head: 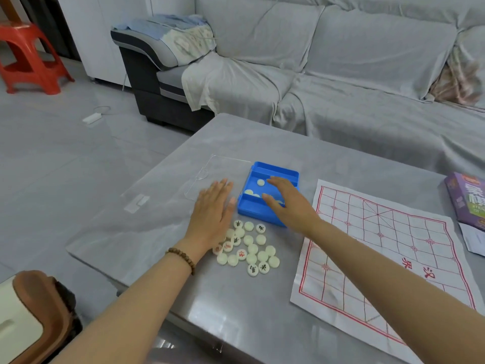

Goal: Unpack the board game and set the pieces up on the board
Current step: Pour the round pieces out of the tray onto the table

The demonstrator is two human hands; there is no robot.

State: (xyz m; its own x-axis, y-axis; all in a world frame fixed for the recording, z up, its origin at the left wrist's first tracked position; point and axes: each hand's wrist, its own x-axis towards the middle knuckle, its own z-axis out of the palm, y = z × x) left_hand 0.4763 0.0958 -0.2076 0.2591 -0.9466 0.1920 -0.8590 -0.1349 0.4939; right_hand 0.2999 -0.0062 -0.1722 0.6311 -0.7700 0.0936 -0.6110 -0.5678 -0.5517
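Hiding several pieces, right hand covers tray.

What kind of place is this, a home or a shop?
Most likely a home living room: a sofa draped in grey cloth, a low grey table before it, and a red plastic stool on the floor.

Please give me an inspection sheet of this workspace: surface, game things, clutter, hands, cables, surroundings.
Surface: glossy grey table.
Job's things: blue tray holds a few pieces; heap of pieces lies beside it; paper board spread flat, bare.
Clutter: clear lid left of the tray; purple box and leaflet at the right edge.
Hands: left hand open, flat, beside the tray; right hand open over the tray.
Cables: white adapter with cable on the floor.
Surroundings: covered sofa, red stool.
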